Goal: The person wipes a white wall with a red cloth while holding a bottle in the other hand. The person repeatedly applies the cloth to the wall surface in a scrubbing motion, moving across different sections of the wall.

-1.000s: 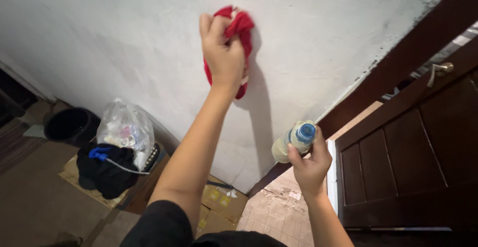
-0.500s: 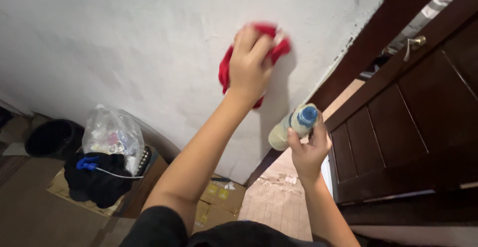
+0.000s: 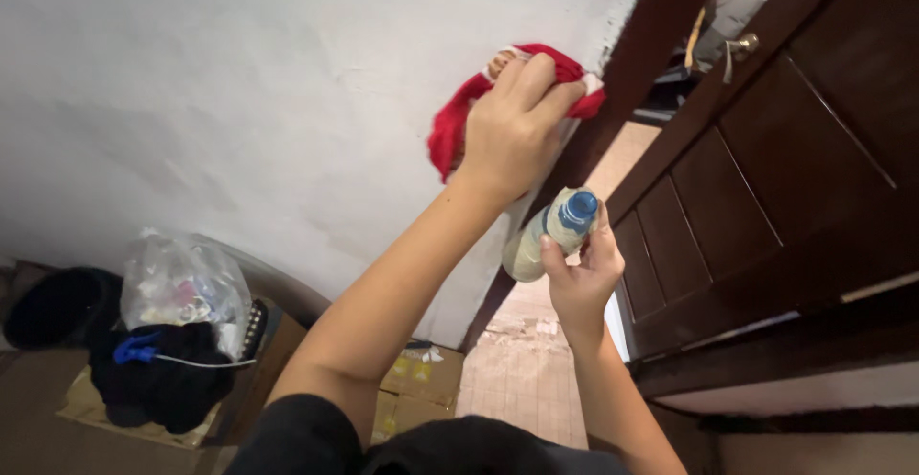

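Left hand (image 3: 512,135) has a tight grip on a red cloth (image 3: 459,125), pressing it flat on the white wall (image 3: 239,101), right beside the dark door frame (image 3: 651,44). Right hand (image 3: 584,279) grips a small see-through bottle (image 3: 546,236) with a blue cap. The cloth looks soft and bunched; the wall looks rough.

- Soft red cloth rag (image 3: 459,121): matt.
- Translucent plastic bottle with blue cap (image 3: 546,236): smooth.
- White plastered wall (image 3: 239,101): matt, slightly rough.
- Dark brown wooden panelled door (image 3: 766,178): faint sheen.
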